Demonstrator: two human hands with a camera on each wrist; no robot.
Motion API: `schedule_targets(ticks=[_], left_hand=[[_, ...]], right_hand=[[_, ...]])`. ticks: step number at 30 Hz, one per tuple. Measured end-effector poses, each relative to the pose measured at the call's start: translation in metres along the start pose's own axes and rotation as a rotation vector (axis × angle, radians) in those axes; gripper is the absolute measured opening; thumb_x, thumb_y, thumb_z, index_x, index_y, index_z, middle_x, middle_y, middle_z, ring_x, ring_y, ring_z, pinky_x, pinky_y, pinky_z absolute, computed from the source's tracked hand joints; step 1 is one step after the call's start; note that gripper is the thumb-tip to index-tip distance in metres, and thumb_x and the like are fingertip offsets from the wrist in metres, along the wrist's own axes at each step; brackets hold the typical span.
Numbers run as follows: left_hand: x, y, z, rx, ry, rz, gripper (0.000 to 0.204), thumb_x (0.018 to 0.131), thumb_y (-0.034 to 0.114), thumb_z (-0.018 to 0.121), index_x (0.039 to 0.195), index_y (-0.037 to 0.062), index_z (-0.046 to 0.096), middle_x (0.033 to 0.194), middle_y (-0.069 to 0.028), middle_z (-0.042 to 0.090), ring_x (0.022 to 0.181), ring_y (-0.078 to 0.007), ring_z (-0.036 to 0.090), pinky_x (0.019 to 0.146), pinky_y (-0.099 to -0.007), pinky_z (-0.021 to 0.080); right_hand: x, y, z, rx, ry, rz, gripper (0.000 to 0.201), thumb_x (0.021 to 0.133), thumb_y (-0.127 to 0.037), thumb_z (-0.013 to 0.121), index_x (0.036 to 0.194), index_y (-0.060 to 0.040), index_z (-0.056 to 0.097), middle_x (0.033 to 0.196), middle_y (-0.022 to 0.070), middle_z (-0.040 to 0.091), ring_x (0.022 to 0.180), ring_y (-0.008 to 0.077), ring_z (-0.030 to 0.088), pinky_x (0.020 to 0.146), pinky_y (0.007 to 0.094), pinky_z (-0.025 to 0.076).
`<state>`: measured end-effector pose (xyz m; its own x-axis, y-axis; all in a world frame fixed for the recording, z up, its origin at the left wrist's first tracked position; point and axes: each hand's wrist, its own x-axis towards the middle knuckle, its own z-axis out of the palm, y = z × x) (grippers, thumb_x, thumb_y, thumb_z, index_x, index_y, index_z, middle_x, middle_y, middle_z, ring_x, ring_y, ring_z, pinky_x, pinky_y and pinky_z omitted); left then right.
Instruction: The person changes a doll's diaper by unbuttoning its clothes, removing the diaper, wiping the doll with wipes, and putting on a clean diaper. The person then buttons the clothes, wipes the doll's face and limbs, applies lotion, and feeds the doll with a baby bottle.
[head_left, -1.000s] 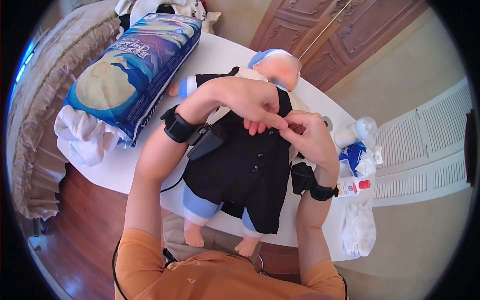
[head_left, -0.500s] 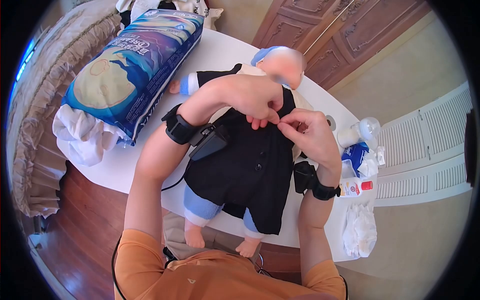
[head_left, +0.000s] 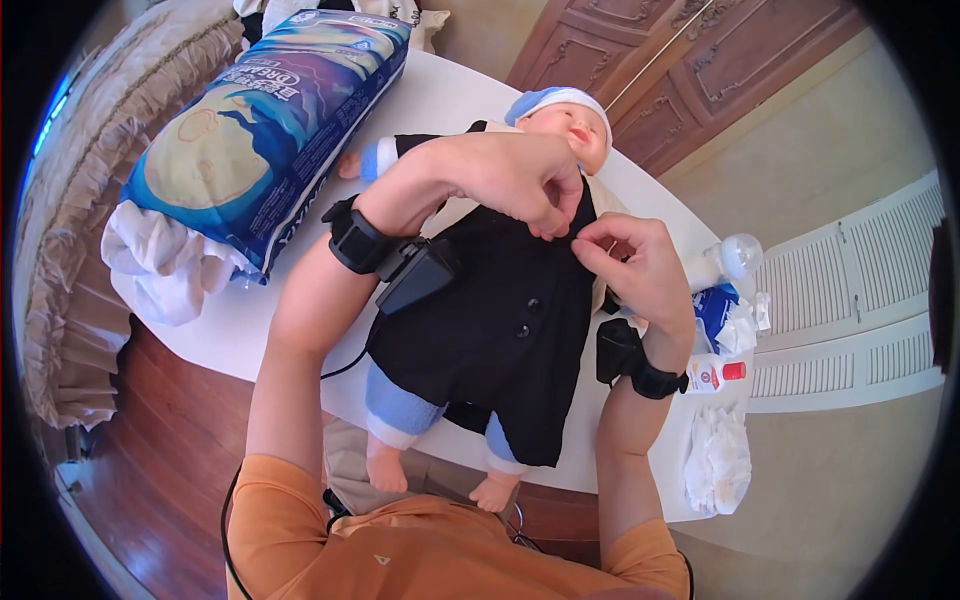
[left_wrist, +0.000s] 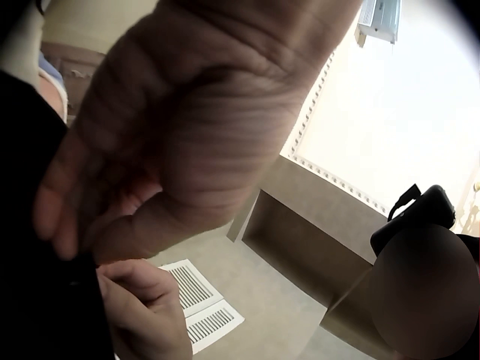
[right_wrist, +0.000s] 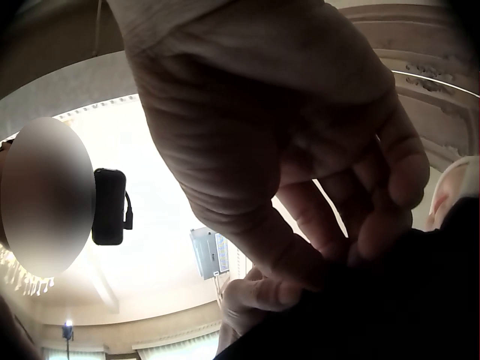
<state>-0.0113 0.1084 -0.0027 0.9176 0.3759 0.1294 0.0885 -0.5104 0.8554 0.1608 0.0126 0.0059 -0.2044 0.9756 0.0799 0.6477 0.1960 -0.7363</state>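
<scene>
A baby doll (head_left: 577,127) in a blue and white cap lies face up, wearing a black buttoned garment (head_left: 470,310). The left hand (head_left: 520,180) pinches the black cloth at the upper chest. Close beside it, the right hand (head_left: 640,262) pinches the garment's front edge between thumb and forefinger. Two dark buttons (head_left: 527,318) show lower on the front. In the left wrist view, the left hand (left_wrist: 180,135) has its fingertips on the black cloth (left_wrist: 45,255). The right wrist view shows the right hand (right_wrist: 277,127) with fingertips at the cloth; what lies between them is hidden.
A large blue diaper pack (head_left: 260,130) lies at the left on the white table (head_left: 455,90), with white cloth (head_left: 165,262) by its lower end. At the right are a baby bottle (head_left: 735,258), a blue packet (head_left: 715,312), a red-capped bottle (head_left: 708,375) and a crumpled white diaper (head_left: 718,460).
Both hands have moved slightly up the garment's front, and a small gap has come between their fingertips. The doll's face, blurred before, now shows clearly.
</scene>
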Motion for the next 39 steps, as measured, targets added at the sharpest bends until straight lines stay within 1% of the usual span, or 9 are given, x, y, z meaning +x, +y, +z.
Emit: schedule_targets(ticks=[8,12,15,18,21,23,26,29,39], left_hand=[[0.001,0.001,0.004,0.045,0.072,-0.046,0.009,0.063,0.006,0.056,0.059,-0.0018,0.055,0.050,-0.0023,0.049,0.048,-0.0071,0.045,0.044,-0.0225,0.034],[0.001,0.004,0.005,0.103,0.105,-0.040,0.008,0.062,0.006,0.055,0.058,-0.0018,0.055,0.049,-0.0028,0.049,0.047,-0.0081,0.045,0.044,-0.0230,0.035],[0.001,0.007,0.001,0.127,0.042,-0.145,0.013,0.063,0.015,0.058,0.062,0.0019,0.059,0.057,-0.0038,0.056,0.056,-0.0115,0.054,0.050,-0.0253,0.040],[0.002,0.000,0.002,0.095,0.030,-0.091,0.013,0.063,0.014,0.058,0.064,0.0014,0.061,0.056,-0.0040,0.056,0.055,-0.0124,0.054,0.049,-0.0260,0.040],[0.005,-0.009,0.004,0.130,0.103,0.006,0.014,0.063,0.014,0.058,0.066,0.0006,0.062,0.056,-0.0042,0.056,0.054,-0.0128,0.054,0.049,-0.0261,0.040],[0.005,-0.008,0.004,0.079,0.114,0.046,0.007,0.061,0.005,0.056,0.061,-0.0019,0.059,0.057,-0.0040,0.054,0.054,-0.0095,0.049,0.050,-0.0232,0.038],[0.003,-0.002,0.003,0.043,0.077,-0.036,0.007,0.062,0.004,0.056,0.062,-0.0020,0.059,0.057,-0.0026,0.054,0.054,-0.0085,0.049,0.051,-0.0231,0.039],[0.003,-0.007,0.002,-0.042,0.073,-0.001,0.007,0.063,0.004,0.057,0.063,-0.0023,0.059,0.058,-0.0019,0.055,0.055,-0.0070,0.049,0.051,-0.0221,0.039],[0.007,-0.008,0.005,0.029,0.126,-0.035,0.006,0.063,0.004,0.057,0.063,-0.0018,0.058,0.056,-0.0012,0.053,0.053,-0.0062,0.047,0.048,-0.0220,0.038]], right_hand=[[0.001,-0.003,0.003,-0.024,0.014,-0.020,0.013,0.073,-0.008,0.062,0.074,0.0045,0.060,0.062,0.0047,0.055,0.052,0.0073,0.046,0.047,0.0227,0.036],[0.002,-0.001,0.006,-0.003,0.037,-0.045,0.014,0.073,-0.008,0.062,0.075,0.0051,0.060,0.062,0.0054,0.054,0.052,0.0082,0.046,0.047,0.0234,0.036],[0.002,0.000,0.006,0.026,0.021,-0.041,0.012,0.074,-0.008,0.061,0.075,0.0046,0.060,0.062,0.0056,0.054,0.052,0.0087,0.046,0.048,0.0235,0.036],[0.002,0.003,0.005,-0.004,0.002,-0.049,0.012,0.074,-0.007,0.060,0.075,0.0046,0.060,0.062,0.0060,0.055,0.052,0.0090,0.046,0.048,0.0235,0.036],[0.001,0.003,0.004,-0.002,0.001,-0.052,0.011,0.075,-0.007,0.060,0.076,0.0045,0.060,0.062,0.0067,0.054,0.052,0.0101,0.046,0.049,0.0242,0.037],[0.001,-0.001,0.005,-0.065,-0.025,-0.019,0.009,0.076,-0.005,0.059,0.075,0.0040,0.059,0.064,0.0003,0.054,0.056,0.0044,0.044,0.050,0.0190,0.035],[0.002,0.002,0.005,-0.059,-0.033,-0.040,0.009,0.075,-0.005,0.060,0.075,0.0047,0.058,0.065,0.0008,0.054,0.057,0.0053,0.045,0.052,0.0197,0.036],[0.002,0.007,0.006,-0.014,0.013,-0.084,0.009,0.076,-0.004,0.060,0.076,0.0046,0.059,0.066,0.0017,0.054,0.058,0.0064,0.047,0.053,0.0204,0.037],[0.003,0.007,0.007,0.062,0.060,-0.060,0.010,0.074,-0.005,0.060,0.077,0.0048,0.060,0.063,0.0052,0.055,0.054,0.0084,0.046,0.050,0.0224,0.036]])
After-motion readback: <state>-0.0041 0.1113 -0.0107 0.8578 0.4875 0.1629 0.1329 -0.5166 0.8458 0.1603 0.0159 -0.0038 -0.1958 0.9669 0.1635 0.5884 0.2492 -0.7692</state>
